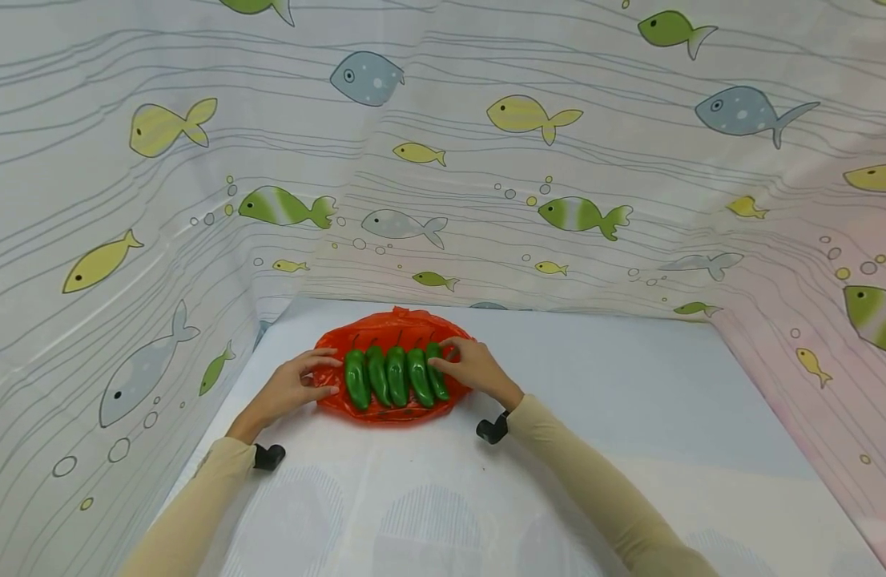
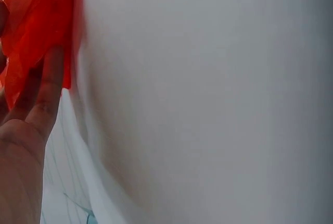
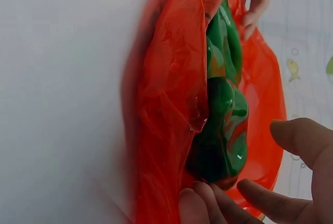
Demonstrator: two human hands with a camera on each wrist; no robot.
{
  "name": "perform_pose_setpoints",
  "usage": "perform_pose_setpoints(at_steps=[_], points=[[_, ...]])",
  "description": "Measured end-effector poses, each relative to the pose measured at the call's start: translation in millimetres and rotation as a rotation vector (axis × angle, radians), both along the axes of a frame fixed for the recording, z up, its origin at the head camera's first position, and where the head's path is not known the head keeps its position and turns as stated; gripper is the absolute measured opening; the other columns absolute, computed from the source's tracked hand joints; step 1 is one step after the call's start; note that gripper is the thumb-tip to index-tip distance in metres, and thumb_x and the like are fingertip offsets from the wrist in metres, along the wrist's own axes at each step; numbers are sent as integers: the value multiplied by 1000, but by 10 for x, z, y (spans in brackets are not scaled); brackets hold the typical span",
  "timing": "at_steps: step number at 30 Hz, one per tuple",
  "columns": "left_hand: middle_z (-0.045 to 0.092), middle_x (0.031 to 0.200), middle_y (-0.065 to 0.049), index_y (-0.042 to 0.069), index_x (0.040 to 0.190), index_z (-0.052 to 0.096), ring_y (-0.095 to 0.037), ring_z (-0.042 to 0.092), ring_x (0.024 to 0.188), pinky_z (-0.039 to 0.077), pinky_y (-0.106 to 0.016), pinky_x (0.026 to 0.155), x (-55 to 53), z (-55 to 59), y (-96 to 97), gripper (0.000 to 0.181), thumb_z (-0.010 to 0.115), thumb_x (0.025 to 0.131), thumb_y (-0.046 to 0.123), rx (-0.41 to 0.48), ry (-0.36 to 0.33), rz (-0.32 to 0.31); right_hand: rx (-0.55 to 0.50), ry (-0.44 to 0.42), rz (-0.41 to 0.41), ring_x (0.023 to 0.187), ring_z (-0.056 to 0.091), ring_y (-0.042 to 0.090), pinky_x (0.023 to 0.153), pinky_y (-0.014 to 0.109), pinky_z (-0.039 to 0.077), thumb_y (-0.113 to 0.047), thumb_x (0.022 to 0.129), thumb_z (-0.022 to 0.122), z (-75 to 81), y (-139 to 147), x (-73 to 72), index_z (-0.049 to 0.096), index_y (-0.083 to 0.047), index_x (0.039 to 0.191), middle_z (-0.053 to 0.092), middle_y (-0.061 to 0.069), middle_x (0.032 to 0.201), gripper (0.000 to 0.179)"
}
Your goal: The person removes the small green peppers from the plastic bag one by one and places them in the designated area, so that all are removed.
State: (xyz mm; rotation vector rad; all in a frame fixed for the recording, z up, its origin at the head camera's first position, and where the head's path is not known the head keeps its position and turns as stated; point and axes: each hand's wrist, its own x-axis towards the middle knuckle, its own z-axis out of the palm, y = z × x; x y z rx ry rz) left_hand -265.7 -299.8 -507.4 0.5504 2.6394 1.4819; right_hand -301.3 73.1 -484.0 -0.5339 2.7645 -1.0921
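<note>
Several glossy green peppers (image 1: 396, 377) lie side by side in a row on a red plastic bag (image 1: 385, 414) in the head view. My left hand (image 1: 291, 386) is at the bag's left edge, thumb and fingers spread apart. In the left wrist view its straight fingers (image 2: 51, 81) touch the red plastic. My right hand (image 1: 477, 370) is at the right end of the row, its fingertips by the last pepper (image 1: 436, 373). The right wrist view shows the right thumb (image 3: 299, 135) apart from the fingers, which reach the bag's edge beside the pepper ends.
The bag rests toward the back left of a white-covered table (image 1: 616, 385). A fish-patterned curtain (image 1: 472, 184) encloses the back and both sides. Each wrist carries a black camera mount, such as the right one (image 1: 492, 429).
</note>
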Motion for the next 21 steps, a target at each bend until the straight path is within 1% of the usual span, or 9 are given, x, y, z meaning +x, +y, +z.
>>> perform_pose_setpoints(at_steps=[4,6,10,13,15,18,21], points=[[46,155,-14,7,133,66,-42,31,148,36,-66,111,3,4,6,49,84,87,14,0,-2,2,44,-4,-28,90,59,19,78,34,53,-46,97,69,3,-52,-29,64,-6,136,68,2,99,56],[46,155,-14,7,132,66,-42,31,148,36,-66,111,0,4,6,49,84,87,14,2,-1,2,49,-11,-36,91,60,21,79,37,54,-46,96,70,2,-73,-52,63,-6,137,68,5,99,58],[46,155,-14,8,132,67,-42,31,148,36,-65,111,2,5,3,48,84,87,13,-1,2,3,74,-20,-48,103,63,24,90,43,55,-48,97,67,-19,-123,-109,62,-6,139,71,9,115,60],[46,155,-14,8,131,67,-42,32,148,37,-65,110,3,3,1,47,84,87,13,-2,4,5,84,-20,-62,106,63,23,91,42,55,-51,97,65,-44,-154,-154,62,-7,138,70,8,122,60],[47,155,-13,9,131,67,-41,33,148,39,-64,109,3,-2,0,47,84,87,14,0,4,7,71,-34,-76,98,63,23,82,38,55,-51,97,65,-55,-166,-176,63,-7,135,71,7,115,58],[47,154,-13,10,130,68,-40,35,147,41,-63,107,1,-10,-2,47,85,87,15,3,6,8,26,-68,-100,83,60,20,67,32,51,-50,96,67,-61,-172,-189,64,-6,127,68,6,99,54],[47,154,-13,10,130,68,-40,36,146,42,-63,107,3,-17,-6,47,85,87,15,9,7,7,-35,-128,-119,73,59,19,59,30,49,-49,95,69,-53,-177,-187,63,-6,121,64,6,89,50]])
